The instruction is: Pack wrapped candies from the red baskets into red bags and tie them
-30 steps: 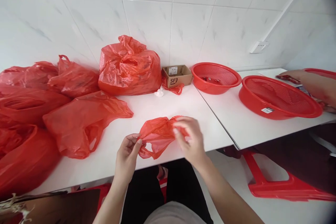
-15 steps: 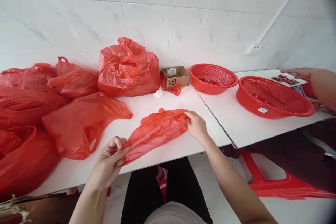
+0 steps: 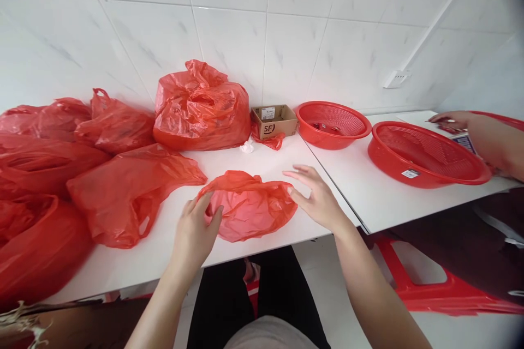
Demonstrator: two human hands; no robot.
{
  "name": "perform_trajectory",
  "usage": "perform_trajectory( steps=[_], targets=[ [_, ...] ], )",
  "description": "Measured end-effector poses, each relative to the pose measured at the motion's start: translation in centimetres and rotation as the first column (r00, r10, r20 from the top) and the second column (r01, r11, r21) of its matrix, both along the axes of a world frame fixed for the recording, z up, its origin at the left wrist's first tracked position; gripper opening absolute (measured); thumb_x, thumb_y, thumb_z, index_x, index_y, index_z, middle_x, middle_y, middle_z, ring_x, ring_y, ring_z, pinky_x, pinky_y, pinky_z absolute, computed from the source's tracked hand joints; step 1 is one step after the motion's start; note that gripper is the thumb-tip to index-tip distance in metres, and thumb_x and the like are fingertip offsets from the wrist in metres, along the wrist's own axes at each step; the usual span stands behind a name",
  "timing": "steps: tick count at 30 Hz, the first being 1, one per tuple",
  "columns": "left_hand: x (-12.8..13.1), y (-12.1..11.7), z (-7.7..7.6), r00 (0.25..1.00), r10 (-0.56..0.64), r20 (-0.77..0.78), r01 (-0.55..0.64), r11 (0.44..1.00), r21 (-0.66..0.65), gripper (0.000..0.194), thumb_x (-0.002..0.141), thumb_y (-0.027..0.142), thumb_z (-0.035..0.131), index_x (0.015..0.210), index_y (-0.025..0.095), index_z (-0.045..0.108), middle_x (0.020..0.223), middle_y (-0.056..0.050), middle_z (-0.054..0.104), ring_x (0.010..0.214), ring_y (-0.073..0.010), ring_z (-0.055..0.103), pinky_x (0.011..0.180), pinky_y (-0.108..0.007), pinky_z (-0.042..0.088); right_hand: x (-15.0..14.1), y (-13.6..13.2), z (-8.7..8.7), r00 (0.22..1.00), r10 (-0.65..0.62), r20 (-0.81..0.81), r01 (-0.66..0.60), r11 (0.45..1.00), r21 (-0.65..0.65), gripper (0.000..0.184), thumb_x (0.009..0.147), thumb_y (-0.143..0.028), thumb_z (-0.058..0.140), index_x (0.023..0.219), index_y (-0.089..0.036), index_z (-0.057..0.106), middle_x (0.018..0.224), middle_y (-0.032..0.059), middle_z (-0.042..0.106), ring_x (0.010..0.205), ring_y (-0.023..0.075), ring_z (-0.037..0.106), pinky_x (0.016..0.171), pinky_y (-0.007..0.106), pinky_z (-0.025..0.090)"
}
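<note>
A thin red plastic bag [image 3: 249,212] lies spread on the white table in front of me, its mouth opened into a rounded shape. My left hand [image 3: 198,226] is at the bag's left edge, thumb apart from the fingers, with fingertips touching the film. At the right edge, my right hand [image 3: 317,196] has its fingers spread, and the thumb touches or nearly touches the rim. Another limp red plastic bag [image 3: 126,191] rests to the left of my left hand.
Full red bags [image 3: 200,109] stand along the wall and at left. Behind are a small SF cardboard box [image 3: 272,126] and a crumpled white tissue [image 3: 247,146]. Red baskets [image 3: 333,139] stand at right, where another person's hand [image 3: 454,118] is over small red items.
The bag went from stretched tight between both pinching hands to lying opened out on the table. My left hand moved right and up; both hands' fingers have spread.
</note>
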State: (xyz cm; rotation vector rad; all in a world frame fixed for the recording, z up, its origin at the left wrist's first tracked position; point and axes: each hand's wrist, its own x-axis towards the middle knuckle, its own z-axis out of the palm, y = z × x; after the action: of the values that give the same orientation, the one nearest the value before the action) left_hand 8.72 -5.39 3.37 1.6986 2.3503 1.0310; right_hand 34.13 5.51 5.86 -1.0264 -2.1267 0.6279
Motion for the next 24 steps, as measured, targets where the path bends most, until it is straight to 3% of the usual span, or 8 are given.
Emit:
perform_trajectory(
  steps=[2,5,10,14,18,19,21,24],
  targets=[
    [1.3,0.3,0.8,0.987,-0.062,0.151,0.063,0.998,-0.005,0.041,0.085,0.032,0.050,0.120,0.018,0.063,0.081,-0.004,0.063,0.070,-0.0189,0.057,0.068,-0.031,0.048,-1.6,-1.1,0.8,0.999,0.018,-0.029,-0.013,0.985,0.171,0.026,0.089,-0.034,0.059,0.110,-0.032,0.074,0.143,0.0042,0.047,0.132,0.0275,0.045,0.108,0.047,0.039],
    [2.1,0.2,1.3,0.947,-0.118,0.299,0.116,0.993,0.025,0.048,0.084,0.029,0.049,0.130,0.019,0.058,0.092,-0.003,0.064,0.075,-0.0157,0.060,0.071,-0.028,0.050,-4.1,-1.3,-0.3,0.969,0.093,0.229,-0.153,0.954,0.258,0.020,0.087,-0.031,0.064,0.102,-0.029,0.077,0.153,0.0037,0.037,0.140,0.0340,0.032,0.113,0.054,0.030],
    [-1.1,-1.0,0.8,0.994,-0.086,-0.073,0.085,0.996,-0.022,0.044,0.083,0.021,0.043,0.117,0.028,0.071,0.126,-0.008,0.057,0.081,-0.0180,0.061,0.066,-0.030,0.052,-3.0,3.0,-3.4,0.700,-0.030,0.714,0.020,1.000,0.023,0.038,0.077,-0.012,0.067,0.114,-0.019,0.071,0.159,0.0126,0.027,0.134,0.0403,0.039,0.106,0.056,0.035],
    [-4.2,-1.2,0.8,0.946,0.012,-0.324,-0.035,0.997,-0.064,0.050,0.087,0.017,0.036,0.121,0.031,0.070,0.147,-0.008,0.044,0.097,-0.0255,0.062,0.058,-0.032,0.051,0.3,5.1,-0.6,0.722,-0.004,0.692,0.016,1.000,-0.010,0.042,0.079,-0.017,0.067,0.120,-0.025,0.068,0.160,0.0087,0.023,0.132,0.0363,0.043,0.104,0.050,0.040],
    [-5.0,-0.8,0.5,0.986,-0.044,-0.162,0.040,0.999,-0.032,0.054,0.085,0.019,0.039,0.133,0.029,0.061,0.147,-0.007,0.048,0.114,-0.0287,0.062,0.069,-0.034,0.058,2.3,8.5,2.6,0.793,0.393,0.465,-0.319,0.919,-0.232,0.047,0.088,-0.044,0.062,0.133,-0.036,0.057,0.158,-0.0006,0.031,0.138,0.0236,0.040,0.108,0.035,0.039],
    [-5.0,-0.9,0.3,0.990,-0.113,-0.082,0.110,0.993,-0.048,0.054,0.085,0.021,0.040,0.134,0.030,0.060,0.145,-0.006,0.051,0.119,-0.0288,0.060,0.076,-0.034,0.059,2.9,10.1,2.8,0.819,0.357,0.448,-0.297,0.933,-0.201,0.045,0.091,-0.046,0.056,0.136,-0.037,0.055,0.156,-0.0020,0.034,0.138,0.0203,0.040,0.107,0.032,0.039],
    [-4.8,-1.4,-0.4,0.972,-0.225,0.072,0.230,0.970,-0.072,0.051,0.085,0.026,0.043,0.133,0.031,0.060,0.142,-0.003,0.055,0.128,-0.0285,0.055,0.089,-0.036,0.058,4.0,13.8,2.5,0.874,-0.002,0.486,0.009,1.000,-0.010,0.047,0.096,-0.044,0.048,0.142,-0.033,0.048,0.154,0.0012,0.038,0.138,0.0196,0.039,0.108,0.032,0.037],
    [-4.9,-3.2,-1.9,0.951,-0.217,0.221,0.234,0.971,-0.055,0.045,0.086,0.036,0.050,0.129,0.035,0.063,0.139,0.001,0.059,0.132,-0.0285,0.051,0.103,-0.041,0.050,5.8,19.1,1.1,0.708,-0.499,0.500,0.450,0.864,0.225,0.063,0.092,-0.035,0.056,0.150,-0.018,0.036,0.156,0.0165,0.030,0.143,0.0323,0.028,0.113,0.047,0.026]
  ],
)
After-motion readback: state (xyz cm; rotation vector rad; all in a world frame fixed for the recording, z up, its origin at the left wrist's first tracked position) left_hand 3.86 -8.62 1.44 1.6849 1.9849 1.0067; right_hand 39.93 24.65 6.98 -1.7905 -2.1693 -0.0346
